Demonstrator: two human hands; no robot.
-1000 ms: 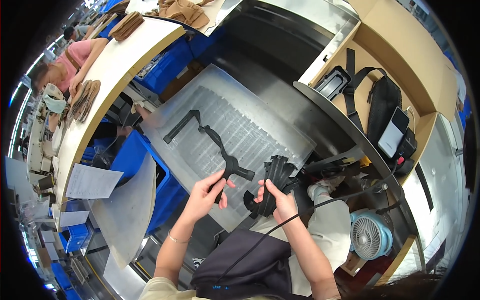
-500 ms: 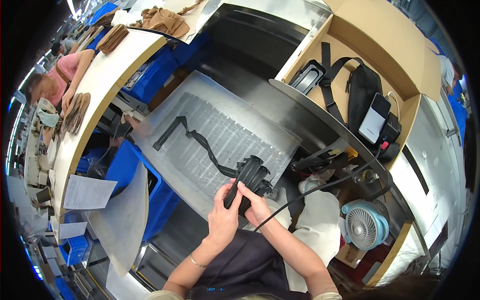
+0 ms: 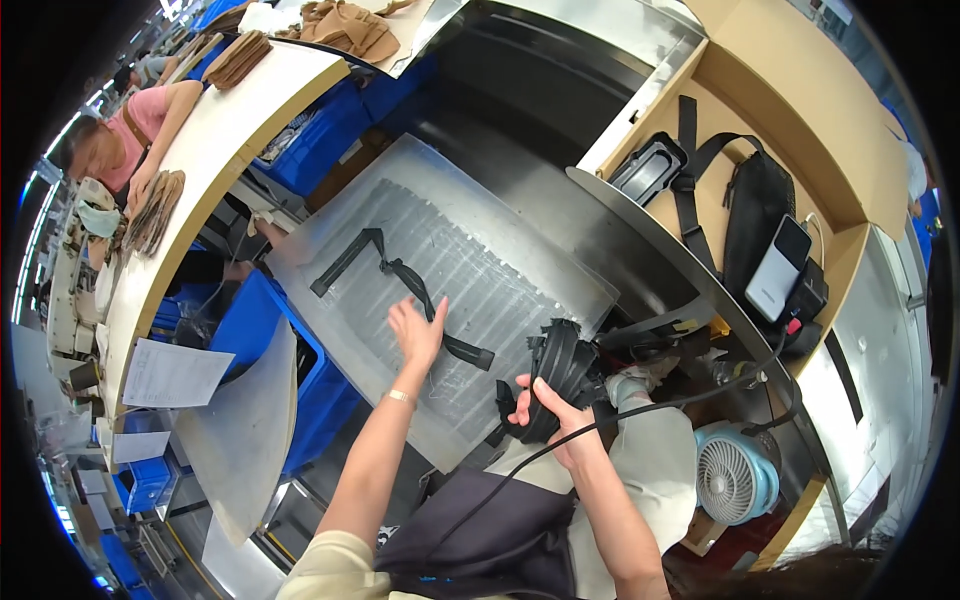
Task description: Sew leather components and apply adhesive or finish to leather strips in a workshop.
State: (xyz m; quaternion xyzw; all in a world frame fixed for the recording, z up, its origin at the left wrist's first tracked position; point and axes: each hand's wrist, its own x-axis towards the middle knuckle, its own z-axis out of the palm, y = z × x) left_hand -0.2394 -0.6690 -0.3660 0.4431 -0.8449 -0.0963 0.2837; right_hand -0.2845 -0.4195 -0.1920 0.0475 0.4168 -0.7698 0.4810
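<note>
A folded bundle of black zipper tapes (image 3: 566,365) is gripped in my right hand (image 3: 562,418) above my lap, with the thumb on its near side. My left hand (image 3: 418,330) reaches over the scratched grey translucent board (image 3: 455,235), fingers spread and nothing held. Just beyond and beside that hand, a single black zipper tape (image 3: 345,262) lies bent and twisted across the board. Its near end reaches past my left fingers toward the bundle but lies apart from it.
An open cardboard box (image 3: 840,262) at the right holds a black bag, straps and a power bank (image 3: 780,268). A black cable (image 3: 650,404) crosses over my right forearm. A small blue fan (image 3: 735,475) stands at lower right. Blue bins (image 3: 300,400) and a person at a curved table are left.
My hands have parted. The left hand has let go of the tapes and moved up-left over the board. The bundle has shifted right in my right hand, leaving the single tape lying separate.
</note>
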